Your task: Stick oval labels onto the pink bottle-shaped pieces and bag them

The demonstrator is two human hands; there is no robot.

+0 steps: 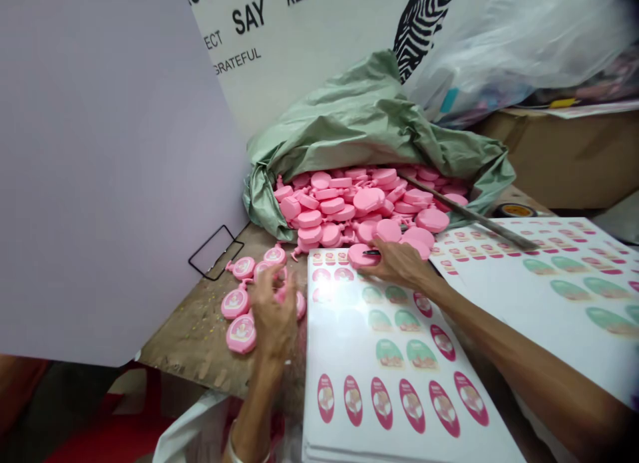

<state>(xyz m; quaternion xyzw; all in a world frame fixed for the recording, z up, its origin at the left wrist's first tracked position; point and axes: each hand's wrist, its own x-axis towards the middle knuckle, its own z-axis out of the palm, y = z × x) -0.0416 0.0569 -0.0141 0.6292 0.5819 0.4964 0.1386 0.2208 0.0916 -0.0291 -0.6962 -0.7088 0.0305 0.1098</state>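
My left hand [273, 310] hovers over a loose group of pink round plastic cases [242, 333] on the table, fingers apart and slightly blurred. Those cases carry round printed stickers on their faces. Pink shows just behind its fingers, and no grip on it is visible. At the top of the sticker sheet, my right hand [397, 262] closes on a plain pink case [360, 257]. A thin black-tipped tool [370, 253] pokes out from its fingers; its kind cannot be made out. The sticker sheet [344, 356] lies between both forearms, with pink and green stickers on it.
Behind the hands, a green sack [339, 134] spills a heap of pink cases [344, 207]. A long thin stick [479, 217] slants from the heap across more sticker sheets [529, 303]. A black wire frame [215, 253] stands near the left panel; a cardboard box [564, 157] is back right.
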